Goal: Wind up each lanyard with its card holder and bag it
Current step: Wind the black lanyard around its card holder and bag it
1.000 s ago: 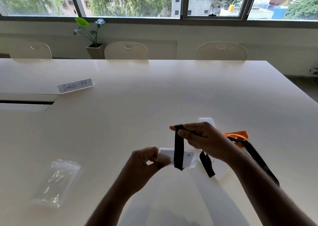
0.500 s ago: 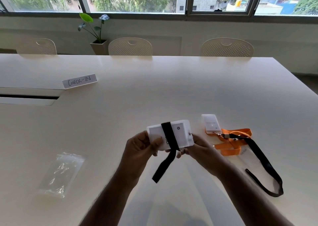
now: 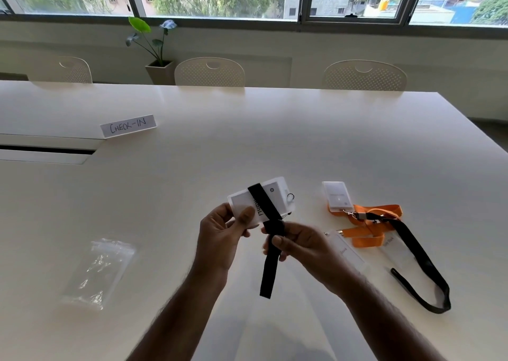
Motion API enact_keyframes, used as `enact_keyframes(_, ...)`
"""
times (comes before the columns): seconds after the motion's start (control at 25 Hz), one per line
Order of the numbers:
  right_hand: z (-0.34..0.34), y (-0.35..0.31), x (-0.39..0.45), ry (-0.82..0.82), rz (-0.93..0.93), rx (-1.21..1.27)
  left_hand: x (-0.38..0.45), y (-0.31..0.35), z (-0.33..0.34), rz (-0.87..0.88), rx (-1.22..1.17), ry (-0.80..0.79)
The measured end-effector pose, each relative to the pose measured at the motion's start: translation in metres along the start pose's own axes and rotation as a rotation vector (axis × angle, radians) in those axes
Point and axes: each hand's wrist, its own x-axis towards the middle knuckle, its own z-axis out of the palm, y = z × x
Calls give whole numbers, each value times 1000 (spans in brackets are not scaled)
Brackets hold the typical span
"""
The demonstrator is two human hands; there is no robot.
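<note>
My left hand (image 3: 220, 237) pinches the lower left corner of a white card holder (image 3: 275, 193), held above the table. A black lanyard (image 3: 268, 267) crosses the holder's front once. My right hand (image 3: 297, 242) pinches the strap just below the holder, and its loose end hangs down. To the right on the table lie an orange lanyard (image 3: 368, 237) clipped to a card holder (image 3: 336, 195), a second black lanyard (image 3: 417, 253), and two more clear holders (image 3: 349, 253). A pile of clear plastic bags (image 3: 101, 270) lies at the left.
A white "CHECK-IN" sign (image 3: 127, 126) stands at the back left, next to a cable slot (image 3: 46, 150) in the white table (image 3: 275, 135). Three chairs (image 3: 210, 72) and a potted plant (image 3: 158, 52) stand behind the far edge.
The holder rose and turned its face up toward me. My right hand came from above the holder to below it, bringing the black strap across the front and down.
</note>
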Motion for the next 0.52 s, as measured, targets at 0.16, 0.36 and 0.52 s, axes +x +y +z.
enact_keyframes(0.16, 3, 2, -4, 7, 26, -11, 7, -2, -1, 34, 84, 76)
enact_keyframes(0.36, 9, -8, -16, -9, 43, -4, 19, 2, -7, 86, 156, 132)
enact_keyframes(0.52, 8, -23, -26, -6, 41, 50, 24, 1, -12, 170, 270, 180)
